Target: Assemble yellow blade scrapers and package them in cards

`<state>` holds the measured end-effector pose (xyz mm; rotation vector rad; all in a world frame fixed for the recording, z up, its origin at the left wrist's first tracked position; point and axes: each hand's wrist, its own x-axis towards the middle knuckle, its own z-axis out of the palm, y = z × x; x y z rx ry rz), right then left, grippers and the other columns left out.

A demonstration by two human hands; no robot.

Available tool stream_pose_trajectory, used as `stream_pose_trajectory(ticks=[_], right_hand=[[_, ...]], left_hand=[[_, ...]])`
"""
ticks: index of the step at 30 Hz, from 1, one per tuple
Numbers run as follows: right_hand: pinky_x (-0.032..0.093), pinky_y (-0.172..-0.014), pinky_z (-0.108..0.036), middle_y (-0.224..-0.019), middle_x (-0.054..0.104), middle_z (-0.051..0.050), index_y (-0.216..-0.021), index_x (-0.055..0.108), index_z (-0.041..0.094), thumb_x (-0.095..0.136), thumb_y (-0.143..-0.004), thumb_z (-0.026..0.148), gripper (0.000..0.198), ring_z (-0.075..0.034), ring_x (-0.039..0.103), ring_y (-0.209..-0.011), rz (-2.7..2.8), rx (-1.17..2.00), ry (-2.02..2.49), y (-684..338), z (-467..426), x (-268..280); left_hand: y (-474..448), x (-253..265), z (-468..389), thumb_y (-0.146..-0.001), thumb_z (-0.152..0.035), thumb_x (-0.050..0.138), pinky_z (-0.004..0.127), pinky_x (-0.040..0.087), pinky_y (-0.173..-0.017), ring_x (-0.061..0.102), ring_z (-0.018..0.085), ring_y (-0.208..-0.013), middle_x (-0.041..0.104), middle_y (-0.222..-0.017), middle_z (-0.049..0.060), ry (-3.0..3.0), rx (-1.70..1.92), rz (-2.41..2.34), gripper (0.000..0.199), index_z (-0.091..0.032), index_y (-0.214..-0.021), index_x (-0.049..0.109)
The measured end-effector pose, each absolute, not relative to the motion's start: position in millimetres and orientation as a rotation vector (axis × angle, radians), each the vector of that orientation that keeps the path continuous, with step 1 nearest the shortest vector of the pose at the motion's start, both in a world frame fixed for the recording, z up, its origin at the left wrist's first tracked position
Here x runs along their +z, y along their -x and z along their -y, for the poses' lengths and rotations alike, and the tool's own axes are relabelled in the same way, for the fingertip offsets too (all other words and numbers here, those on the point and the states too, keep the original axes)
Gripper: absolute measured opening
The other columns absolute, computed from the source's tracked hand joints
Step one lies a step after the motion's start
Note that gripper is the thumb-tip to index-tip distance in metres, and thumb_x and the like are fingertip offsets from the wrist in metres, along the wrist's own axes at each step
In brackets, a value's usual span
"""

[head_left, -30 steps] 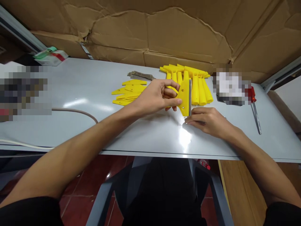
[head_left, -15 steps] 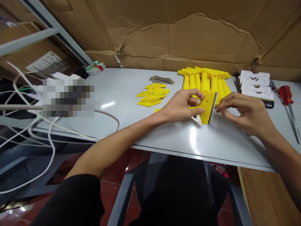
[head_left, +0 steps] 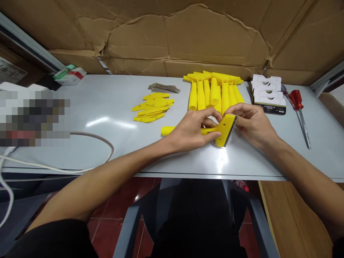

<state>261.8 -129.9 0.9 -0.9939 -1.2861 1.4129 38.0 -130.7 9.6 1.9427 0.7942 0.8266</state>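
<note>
My left hand [head_left: 188, 130] is closed round the neck of a yellow scraper [head_left: 224, 133], whose round handle points left past my wrist. The scraper's flat head is tilted up, showing two small holes and a dark metal blade [head_left: 230, 132] along its right edge. My right hand [head_left: 254, 123] is closed at the upper corner of the head, thumb by the blade and index finger along the top edge. Whether a small part is also between its fingertips is hidden. Behind my hands lies a row of yellow scraper handles [head_left: 201, 94].
Loose yellow plates [head_left: 153, 107] and a stack of metal blades [head_left: 163, 88] lie left of the handles. At the right are white-and-black boxes [head_left: 268, 94] and a red-handled screwdriver [head_left: 297, 100]. A pale cable [head_left: 107, 143] loops over the left side. Cardboard [head_left: 139, 39] stands behind the table.
My right hand has moved left from beside the blade onto the scraper head's upper corner. The scraper is turned slightly and sits lower. The camera view has shifted right.
</note>
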Motion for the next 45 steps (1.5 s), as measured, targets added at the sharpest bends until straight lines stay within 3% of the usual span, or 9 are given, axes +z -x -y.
stream_pose_trajectory(ticks=[11, 17, 27, 35, 43, 45], right_hand=[[0.048, -0.065, -0.019, -0.079, 0.069, 0.000, -0.085, 0.076, 0.020, 0.102, -0.053, 0.045, 0.048, -0.006, 0.056, -0.066, 1.227, 1.567, 1.032, -261.0, 134.5, 2.1], [0.047, -0.068, -0.022, -0.080, 0.069, -0.001, -0.087, 0.074, 0.018, 0.099, -0.058, 0.051, 0.051, -0.007, 0.056, -0.070, 1.272, 1.550, 1.063, -259.8, 134.6, -0.1], [0.043, -0.065, -0.018, -0.079, 0.068, -0.001, -0.081, 0.074, 0.016, 0.103, -0.051, 0.041, 0.049, -0.006, 0.055, -0.068, 1.190, 1.626, 1.079, -256.3, 136.5, 5.2], [0.042, -0.066, -0.020, -0.079, 0.067, -0.001, -0.084, 0.075, 0.016, 0.099, -0.059, 0.041, 0.043, -0.006, 0.054, -0.068, 1.260, 1.653, 1.103, -258.9, 136.3, 2.5], [0.041, -0.063, -0.020, -0.076, 0.066, -0.001, -0.076, 0.072, 0.015, 0.101, -0.053, 0.039, 0.044, -0.005, 0.050, -0.065, 1.209, 1.632, 1.162, -258.4, 136.0, 1.8], [0.042, -0.062, -0.020, -0.076, 0.066, -0.001, -0.076, 0.072, 0.015, 0.099, -0.058, 0.043, 0.042, -0.006, 0.051, -0.066, 1.200, 1.621, 1.126, -258.9, 137.1, 2.8]], left_hand=[[-38.9, 10.6, 135.0, -0.084, -0.024, 0.078, 0.033, 0.066, -0.089, 0.082, 0.022, -0.096, 0.081, -0.098, 0.001, -1.911, 0.909, -0.809, 0.025, -0.021, -0.104, 0.062], [-39.2, 11.0, 135.5, -0.084, -0.024, 0.078, 0.034, 0.067, -0.089, 0.081, 0.024, -0.100, 0.080, -0.104, 0.001, -1.924, 0.900, -0.825, 0.024, -0.021, -0.102, 0.062], [-40.4, 10.5, 135.8, -0.084, -0.021, 0.075, 0.033, 0.066, -0.089, 0.082, 0.024, -0.101, 0.081, -0.102, 0.001, -1.954, 0.902, -0.836, 0.023, -0.021, -0.102, 0.062], [-41.1, 10.0, 137.1, -0.085, -0.019, 0.074, 0.033, 0.063, -0.091, 0.082, 0.022, -0.097, 0.083, -0.097, -0.001, -2.010, 0.900, -0.845, 0.022, -0.022, -0.102, 0.061], [-42.4, 9.9, 137.5, -0.085, -0.018, 0.072, 0.034, 0.060, -0.092, 0.082, 0.022, -0.098, 0.083, -0.095, -0.003, -2.017, 0.896, -0.821, 0.025, -0.022, -0.104, 0.058], [-41.9, 10.2, 136.9, -0.085, -0.018, 0.072, 0.033, 0.060, -0.091, 0.082, 0.022, -0.099, 0.082, -0.097, -0.002, -1.985, 0.908, -0.808, 0.026, -0.022, -0.105, 0.057]])
